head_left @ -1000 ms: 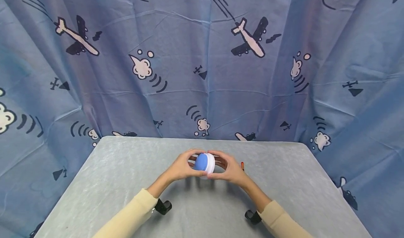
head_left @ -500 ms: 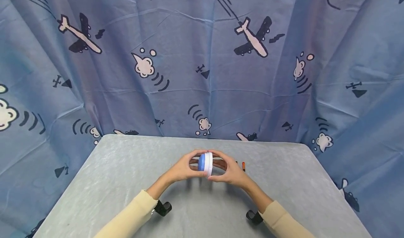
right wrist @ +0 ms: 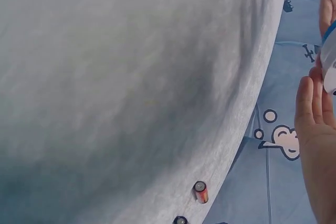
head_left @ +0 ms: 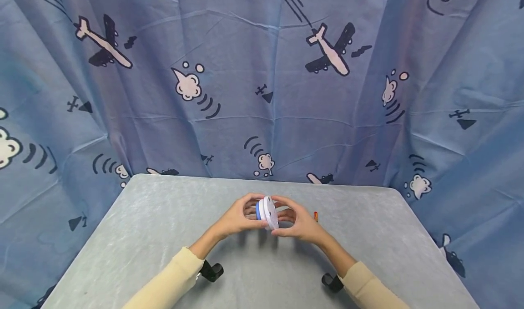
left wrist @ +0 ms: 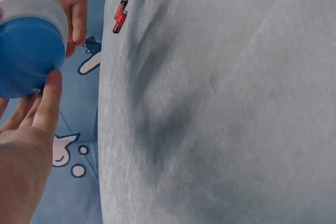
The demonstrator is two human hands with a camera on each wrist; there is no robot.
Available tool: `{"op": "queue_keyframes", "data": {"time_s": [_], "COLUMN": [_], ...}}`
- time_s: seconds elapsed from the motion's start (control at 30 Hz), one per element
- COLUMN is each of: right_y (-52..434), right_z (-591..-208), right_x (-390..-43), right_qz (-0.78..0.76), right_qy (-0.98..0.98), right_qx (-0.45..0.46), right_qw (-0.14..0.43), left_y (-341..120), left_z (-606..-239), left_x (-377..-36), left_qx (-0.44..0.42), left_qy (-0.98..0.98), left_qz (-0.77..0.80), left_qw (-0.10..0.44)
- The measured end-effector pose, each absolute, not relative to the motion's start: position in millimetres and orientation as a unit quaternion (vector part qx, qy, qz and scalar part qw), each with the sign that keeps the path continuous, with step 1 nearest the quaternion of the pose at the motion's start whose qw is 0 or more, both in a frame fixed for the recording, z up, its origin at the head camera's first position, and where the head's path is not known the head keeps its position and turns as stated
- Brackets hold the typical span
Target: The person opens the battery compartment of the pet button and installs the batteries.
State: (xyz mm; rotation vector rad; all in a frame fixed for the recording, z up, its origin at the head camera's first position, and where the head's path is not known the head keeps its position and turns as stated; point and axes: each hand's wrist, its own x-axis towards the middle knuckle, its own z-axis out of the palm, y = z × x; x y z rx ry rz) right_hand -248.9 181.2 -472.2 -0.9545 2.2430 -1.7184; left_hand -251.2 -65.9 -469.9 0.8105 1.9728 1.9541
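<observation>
Both hands hold a round blue-and-white puck-shaped device [head_left: 268, 212] up above the table's middle. My left hand [head_left: 239, 215] grips it around the blue side, thumb below and fingers above. On the other side, the fingertips and thumb of my right hand [head_left: 302, 221] pinch at the white rim. A smooth blue dome [left wrist: 31, 53] fills much of the device in the left wrist view. Its flat white face, with small dark spots, is turned toward the right hand. Only the edge of the white part [right wrist: 329, 72] shows in the right wrist view.
Red-and-black batteries [left wrist: 121, 15] lie on the grey cloth-covered table [head_left: 196, 195] beyond the right hand. In the right wrist view one battery [right wrist: 200, 192] is near the table's edge. A blue curtain [head_left: 229, 72] with airplane prints hangs behind.
The device has turned between the hands: its blue dome faced the camera more before, and now its flat white face shows. Both hands stay in nearly the same place.
</observation>
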Motion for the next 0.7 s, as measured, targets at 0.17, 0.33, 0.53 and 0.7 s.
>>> {"op": "queue_keyframes", "data": {"time_s": [0.17, 0.33, 0.53, 0.7], "right_y": [180.0, 181.1, 181.8, 181.9], "right_z": [-471.5, -471.4, -468.7, -469.5], "right_x": [-252.3, -253.5, -252.8, -251.7], "right_qz": [-0.557, -0.543, -0.523, -0.516], "right_qy": [0.765, 0.774, 0.792, 0.799], "right_qx": [-0.316, -0.320, -0.312, -0.306], "right_qw": [0.072, 0.066, 0.051, 0.048], "left_y": [-68.3, -67.6, -64.6, -64.5], "left_z": [-467.3, -463.8, -464.8, -466.5], "left_x": [-253.3, -253.6, -254.0, -253.5], "left_qx": [0.293, 0.319, 0.321, 0.322], "left_qy": [0.678, 0.702, 0.737, 0.738], "left_qz": [0.661, 0.623, 0.585, 0.583], "left_qw": [0.133, 0.126, 0.105, 0.110]}}
